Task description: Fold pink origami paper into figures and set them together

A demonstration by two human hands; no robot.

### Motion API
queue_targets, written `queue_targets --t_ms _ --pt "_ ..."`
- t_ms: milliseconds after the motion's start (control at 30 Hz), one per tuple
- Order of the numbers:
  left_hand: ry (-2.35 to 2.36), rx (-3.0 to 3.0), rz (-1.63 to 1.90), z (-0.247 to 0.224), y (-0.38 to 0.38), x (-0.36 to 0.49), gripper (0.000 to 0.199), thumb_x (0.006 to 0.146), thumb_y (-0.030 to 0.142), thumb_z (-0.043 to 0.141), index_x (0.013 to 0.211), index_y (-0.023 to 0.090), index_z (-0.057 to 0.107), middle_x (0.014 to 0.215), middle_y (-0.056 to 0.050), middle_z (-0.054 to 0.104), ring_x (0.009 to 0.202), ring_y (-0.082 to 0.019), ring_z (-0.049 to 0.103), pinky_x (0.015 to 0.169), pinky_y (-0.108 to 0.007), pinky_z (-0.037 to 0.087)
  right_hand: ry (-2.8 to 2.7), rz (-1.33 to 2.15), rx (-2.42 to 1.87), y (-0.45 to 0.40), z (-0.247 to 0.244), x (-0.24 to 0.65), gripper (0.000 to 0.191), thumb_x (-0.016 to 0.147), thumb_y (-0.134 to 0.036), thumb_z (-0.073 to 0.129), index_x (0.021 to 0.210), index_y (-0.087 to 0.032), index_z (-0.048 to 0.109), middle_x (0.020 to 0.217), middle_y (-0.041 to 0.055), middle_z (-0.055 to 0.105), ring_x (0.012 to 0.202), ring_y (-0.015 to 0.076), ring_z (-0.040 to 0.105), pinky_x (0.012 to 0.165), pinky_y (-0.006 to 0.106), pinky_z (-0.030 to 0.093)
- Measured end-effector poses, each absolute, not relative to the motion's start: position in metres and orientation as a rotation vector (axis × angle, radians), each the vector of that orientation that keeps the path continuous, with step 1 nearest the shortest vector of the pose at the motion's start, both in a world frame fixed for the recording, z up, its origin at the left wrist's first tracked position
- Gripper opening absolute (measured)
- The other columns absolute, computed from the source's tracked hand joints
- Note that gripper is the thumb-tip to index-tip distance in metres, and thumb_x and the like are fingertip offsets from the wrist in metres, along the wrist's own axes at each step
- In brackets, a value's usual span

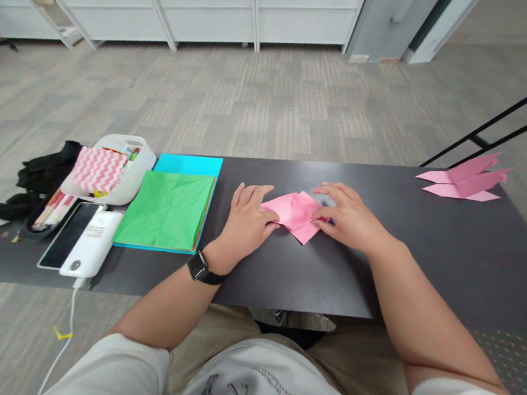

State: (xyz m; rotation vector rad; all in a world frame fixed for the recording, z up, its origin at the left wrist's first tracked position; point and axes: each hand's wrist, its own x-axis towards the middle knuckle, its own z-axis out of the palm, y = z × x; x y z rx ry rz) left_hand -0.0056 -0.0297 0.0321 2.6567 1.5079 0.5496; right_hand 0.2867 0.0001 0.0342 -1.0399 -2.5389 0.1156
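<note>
A partly folded sheet of pink origami paper (297,210) lies on the dark table in front of me, creased and with one corner pointing towards me. My left hand (250,218), with a black watch on its wrist, pinches the paper's left end between thumb and forefinger. At the opposite end, my right hand (348,215) grips the right edge with thumb and fingertips. The fingertips cover both ends of the sheet, so the folds there are hidden.
Two folded pink paper figures (468,180) stand at the far right of the table (425,256). On the left are a stack of coloured paper (164,210), a white power bank (94,243) with a cable, a phone (68,234) and a white basket (138,173).
</note>
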Motion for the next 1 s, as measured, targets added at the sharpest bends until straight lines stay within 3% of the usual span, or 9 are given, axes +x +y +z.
queue_targets --t_ms 133,367,633,833,1000 --pt "1.385 2.711 0.489 0.03 -0.031 -0.005 0.009 0.092 0.035 0.084 0.099 0.032 0.089 0.168 -0.007 0.05 0.156 -0.042 0.04 0.133 -0.077 0.016 -2.45 0.116 -1.08 0.001 0.031 0.283 0.015 0.098 -0.022 0.07 0.094 -0.026 0.084 0.154 0.0117 0.061 0.147 0.0418 0.053 0.118 0.067 0.047" --pt "1.262 2.779 0.413 0.031 -0.035 -0.004 0.013 0.096 0.033 0.08 0.106 0.036 0.088 0.17 -0.007 0.048 0.158 -0.042 0.04 0.131 -0.083 0.011 -2.409 0.066 -1.017 -0.005 0.039 0.272 0.014 0.097 -0.019 0.071 0.095 -0.028 0.081 0.161 0.0078 0.057 0.153 0.0408 0.048 0.121 0.068 0.045" --pt "1.174 2.793 0.344 0.031 -0.038 -0.002 0.026 0.099 0.045 0.075 0.123 0.039 0.084 0.167 -0.01 0.051 0.156 -0.043 0.042 0.128 -0.086 0.009 -2.425 0.032 -0.969 -0.006 0.037 0.273 0.012 0.101 -0.02 0.069 0.097 -0.027 0.078 0.161 0.0086 0.056 0.154 0.0382 0.048 0.122 0.066 0.047" --pt "1.11 2.802 0.32 0.03 -0.041 -0.001 0.03 0.103 0.041 0.07 0.131 0.043 0.08 0.171 -0.006 0.045 0.163 -0.046 0.031 0.127 -0.089 0.006 -2.428 0.102 -0.927 -0.009 0.037 0.271 0.018 0.098 -0.014 0.069 0.099 -0.029 0.078 0.164 0.0035 0.054 0.155 0.0364 0.046 0.122 0.066 0.047" --pt "1.064 2.815 0.29 0.034 -0.042 -0.001 0.031 0.099 0.044 0.075 0.129 0.039 0.081 0.17 -0.008 0.047 0.164 -0.048 0.029 0.127 -0.088 0.002 -2.445 0.121 -0.898 -0.01 0.037 0.269 0.021 0.096 -0.011 0.067 0.099 -0.028 0.079 0.166 0.0048 0.052 0.155 0.0371 0.046 0.122 0.067 0.047"
